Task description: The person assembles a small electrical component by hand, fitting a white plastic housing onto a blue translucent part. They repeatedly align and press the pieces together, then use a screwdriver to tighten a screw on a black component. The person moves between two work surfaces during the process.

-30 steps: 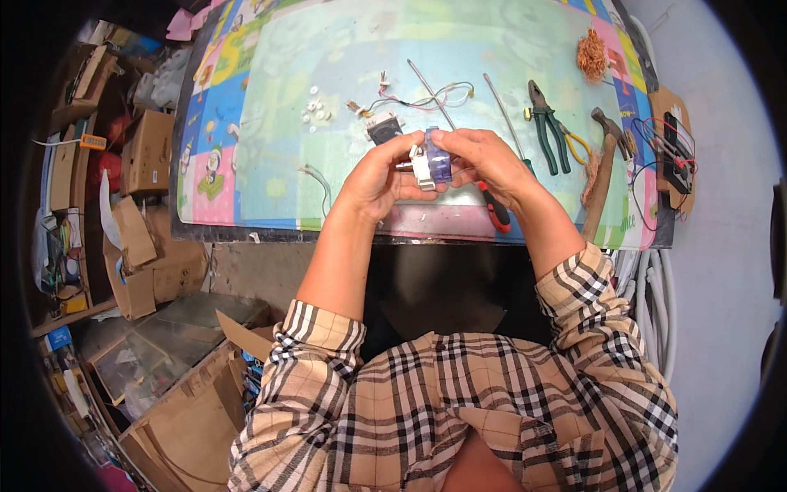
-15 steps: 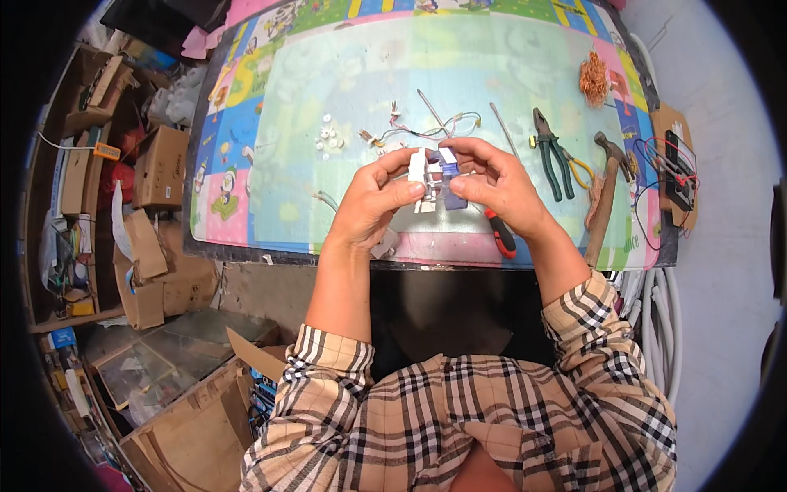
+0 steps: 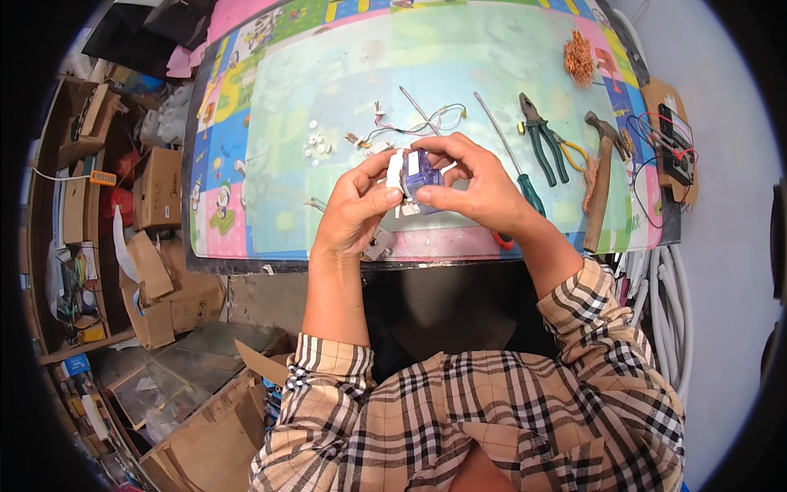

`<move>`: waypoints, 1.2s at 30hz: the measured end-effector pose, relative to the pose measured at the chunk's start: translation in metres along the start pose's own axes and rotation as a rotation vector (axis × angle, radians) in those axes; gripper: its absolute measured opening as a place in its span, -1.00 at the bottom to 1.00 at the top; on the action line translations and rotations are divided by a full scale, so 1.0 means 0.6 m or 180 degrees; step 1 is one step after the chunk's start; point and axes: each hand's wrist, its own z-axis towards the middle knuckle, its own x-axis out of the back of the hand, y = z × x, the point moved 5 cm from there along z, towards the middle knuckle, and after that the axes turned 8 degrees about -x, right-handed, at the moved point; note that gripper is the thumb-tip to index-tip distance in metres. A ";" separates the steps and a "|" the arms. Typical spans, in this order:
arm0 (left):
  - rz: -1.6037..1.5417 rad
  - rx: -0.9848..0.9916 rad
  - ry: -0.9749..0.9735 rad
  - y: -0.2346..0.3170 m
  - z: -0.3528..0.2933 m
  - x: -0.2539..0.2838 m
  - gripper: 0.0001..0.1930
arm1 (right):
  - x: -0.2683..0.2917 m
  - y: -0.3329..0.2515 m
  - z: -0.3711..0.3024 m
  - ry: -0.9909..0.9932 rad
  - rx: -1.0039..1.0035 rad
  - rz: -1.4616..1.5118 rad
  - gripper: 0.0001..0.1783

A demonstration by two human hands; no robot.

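Above the near edge of the bench (image 3: pixel 270 123), the left hand (image 3: pixel 354 209) and right hand (image 3: pixel 475 184) meet, both pinched on a small blue-and-white part (image 3: pixel 416 172). Pliers (image 3: pixel 543 141) and a hammer (image 3: pixel 600 176) lie toward the right edge.

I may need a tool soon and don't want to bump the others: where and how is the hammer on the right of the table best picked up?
Grip the hammer by the lower part of its wooden handle, near the table's front edge, coming from above. The handle points toward the person and lies bare there, while the metal head sits far off beside the green-handled pliers.
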 end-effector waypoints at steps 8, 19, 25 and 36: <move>0.0759 -0.0121 0.0082 0.010 0.000 -0.008 -0.29 | 0.005 -0.005 -0.004 0.0024 0.0376 -0.0327 -0.28; -0.0494 -0.0274 -0.0127 0.012 0.005 -0.001 -0.24 | 0.013 -0.019 -0.006 0.0290 0.0537 -0.0233 -0.34; -0.0965 -0.0310 -0.0089 0.003 0.008 0.007 -0.19 | 0.014 -0.022 -0.005 0.0219 0.0469 0.0083 -0.37; -0.1796 -0.0276 -0.0222 0.007 0.015 0.003 -0.13 | 0.021 -0.007 0.002 0.0045 0.0345 0.0871 -0.42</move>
